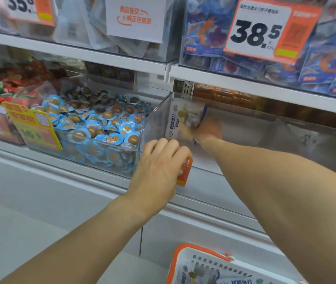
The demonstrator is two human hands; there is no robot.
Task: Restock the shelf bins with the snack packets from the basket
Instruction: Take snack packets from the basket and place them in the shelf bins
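- The right hand (208,130) reaches inside a clear plastic shelf bin (245,128) and grips a white snack packet (183,119) with dark print; the hand is blurred, so how the fingers lie on the packet cannot be told.
- The packet stands near the bin's left wall, held up above the bin floor.
- The left hand (161,160) rests on the front left corner of the same bin, its fingers curled over the rim and covering part of an orange price tag (185,171) fixed to the bin front.
- Just left of this bin, a second clear bin (99,156) is heaped with small blue-rimmed packs holding brown eggs (105,124).
- Farther left lie red packets (9,93) behind a yellow and orange price sign (34,126).
- On the shelf above, a bin of blue shrimp-printed packets (327,64) carries a price card reading 38.5 (269,31).
- At the bottom edge, a white basket with an orange rim (175,261) holds more white snack packets (234,280).
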